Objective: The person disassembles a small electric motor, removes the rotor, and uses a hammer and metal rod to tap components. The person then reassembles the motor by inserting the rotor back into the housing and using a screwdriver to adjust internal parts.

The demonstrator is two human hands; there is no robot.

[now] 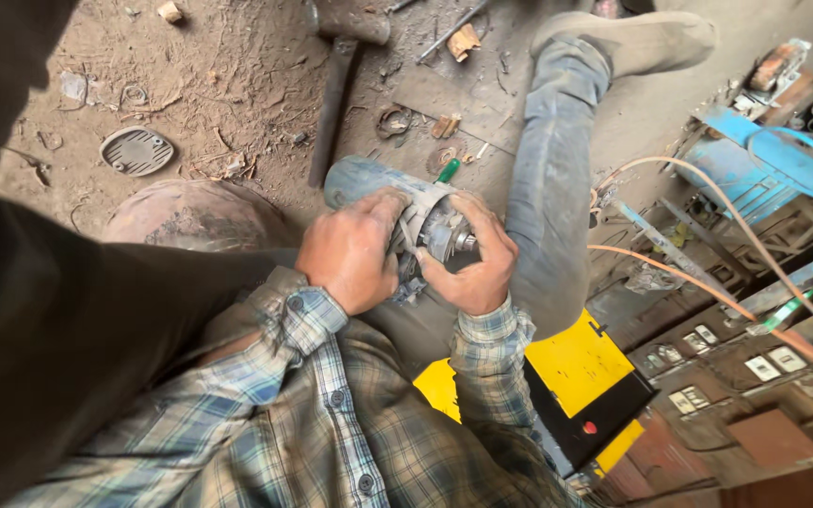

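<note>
At the centre of the frame both hands close around a grimy grey motor unit [397,202], held in the air above the lap rather than resting on anything. The left hand [350,252] wraps its body with the fingers curled tight; the right hand [472,263] cups the open end, thumb and fingers pressed near the exposed metal shaft [464,241] and the loose-looking parts around it. The likeliest trouble, as I judge it, is a slip: the casing looks greasy and dusty, and with nothing under it a sudden give could send it down onto the outstretched leg [548,188] or the dirt floor [228,75]. Fingertips so near the shaft end could be pinched or scraped if a part frees abruptly. Small pieces that drop would be hard to find among the scraps and the hammer [336,85] in the upper middle. The orange cable [708,292] at right lies near enough to snag an elbow.
</note>
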